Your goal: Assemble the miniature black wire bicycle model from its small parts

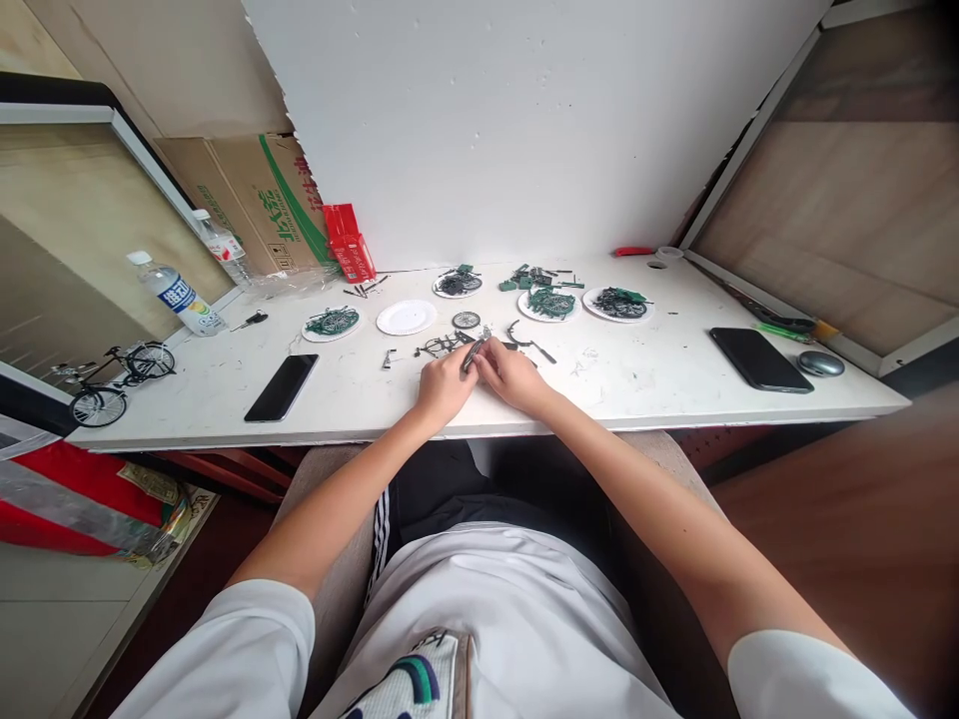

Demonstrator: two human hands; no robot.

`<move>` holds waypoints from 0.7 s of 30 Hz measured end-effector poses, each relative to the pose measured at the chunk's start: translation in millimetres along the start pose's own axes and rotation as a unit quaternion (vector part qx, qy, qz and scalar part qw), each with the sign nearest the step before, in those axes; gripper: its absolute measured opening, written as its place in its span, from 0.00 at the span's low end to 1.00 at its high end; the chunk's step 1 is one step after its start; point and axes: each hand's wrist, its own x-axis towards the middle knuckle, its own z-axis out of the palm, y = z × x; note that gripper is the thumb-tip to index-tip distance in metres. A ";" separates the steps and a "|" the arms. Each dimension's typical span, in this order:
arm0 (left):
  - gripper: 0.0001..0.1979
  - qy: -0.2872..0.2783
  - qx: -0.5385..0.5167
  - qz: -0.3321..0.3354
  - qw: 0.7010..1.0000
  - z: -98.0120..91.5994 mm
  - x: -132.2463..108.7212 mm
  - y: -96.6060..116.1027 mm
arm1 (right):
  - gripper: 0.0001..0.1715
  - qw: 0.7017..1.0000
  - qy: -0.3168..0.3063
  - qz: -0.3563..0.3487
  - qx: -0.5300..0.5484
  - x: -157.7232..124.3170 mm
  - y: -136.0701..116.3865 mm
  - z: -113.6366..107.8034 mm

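My left hand point(444, 384) and my right hand point(511, 374) meet at the middle of the white table point(674, 374), near its front edge. Both pinch a small grey metal part point(474, 350) held between their fingertips. Just beyond them lie a dark model bicycle frame point(442, 346), a small spoked wheel point(466, 320) and a curved dark piece point(516, 338). Several paper plates stand further back: an empty one point(406, 317), one with green parts point(332, 322), and others with dark and green parts point(550, 303) point(618, 303) point(458, 283).
A black phone point(282, 386) lies left of my hands, another phone point(760, 359) and a grey mouse point(820, 362) at the right. An assembled model bicycle point(120, 377), two water bottles point(178, 293), keys point(250, 320), a red box point(349, 243) and cardboard sit at the left and back.
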 end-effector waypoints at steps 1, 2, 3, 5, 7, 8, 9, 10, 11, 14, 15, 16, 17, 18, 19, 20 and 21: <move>0.18 0.002 -0.001 0.000 1.000 -0.2 0.1 -0.2 | 0.15 1.000 0.000 0.000 -0.012 0.1 0.0 0.7; 0.18 0.003 -0.002 -0.002 1.000 -0.4 0.2 -0.2 | 0.15 1.000 0.000 0.001 -0.026 0.1 -0.1 1.3; 0.18 0.003 -0.001 -0.004 1.000 -0.5 0.2 -0.1 | 0.15 0.999 0.001 0.003 -0.038 0.1 -0.4 1.7; 0.18 0.003 0.003 -0.009 1.000 -0.6 0.0 0.5 | 0.16 0.998 0.003 0.010 -0.056 0.1 -1.0 2.1; 0.18 0.001 0.007 -0.009 1.000 -0.3 -0.4 0.9 | 0.17 0.998 0.005 0.016 -0.064 0.1 -1.2 2.3; 0.19 0.001 0.007 -0.007 1.000 0.0 -0.6 1.0 | 0.17 0.998 0.008 0.017 -0.065 0.1 -1.2 2.3; 0.19 0.002 0.007 -0.005 1.000 0.3 -0.9 1.0 | 0.17 0.998 0.011 0.018 -0.064 0.2 -1.2 2.3; 0.19 0.003 0.006 -0.004 1.000 0.5 -1.1 1.0 | 0.17 0.998 0.015 0.018 -0.062 0.1 -1.4 2.2; 0.20 0.006 0.005 -0.004 1.000 0.6 -1.2 1.0 | 0.16 0.998 0.018 0.018 -0.058 0.1 -1.8 2.0; 0.20 0.013 0.000 -0.012 1.000 0.1 -1.0 1.3 | 0.15 0.998 0.024 0.019 -0.046 -0.3 -3.4 1.2; 0.20 0.013 -0.002 -0.016 1.000 -0.3 -0.9 1.5 | 0.14 0.999 0.024 0.019 -0.043 -0.5 -3.9 1.0; 0.20 0.012 -0.003 -0.021 1.000 -0.9 -0.7 1.9 | 0.14 0.999 0.023 0.019 -0.041 -0.6 -4.2 0.8; 0.19 0.010 -0.006 -0.025 1.000 -1.4 -0.5 2.2 | 0.14 0.999 0.021 0.018 -0.041 -0.7 -4.3 0.6; 0.19 0.008 -0.009 -0.029 1.000 -1.9 -0.4 2.5 | 0.14 0.999 0.020 0.016 -0.042 -0.7 -4.3 0.6; 0.19 0.006 -0.013 -0.031 0.999 -2.3 -0.3 2.6 | 0.15 0.999 0.019 0.014 -0.045 -0.7 -4.2 0.5; 0.19 0.004 -0.019 -0.032 0.999 -2.5 -0.3 2.7 | 0.15 0.999 0.017 0.011 -0.048 -0.8 -4.0 0.5; 0.19 0.004 -0.024 -0.033 0.999 -2.5 -0.4 2.6 | 0.15 0.998 0.015 0.009 -0.052 -0.8 -4.0 0.3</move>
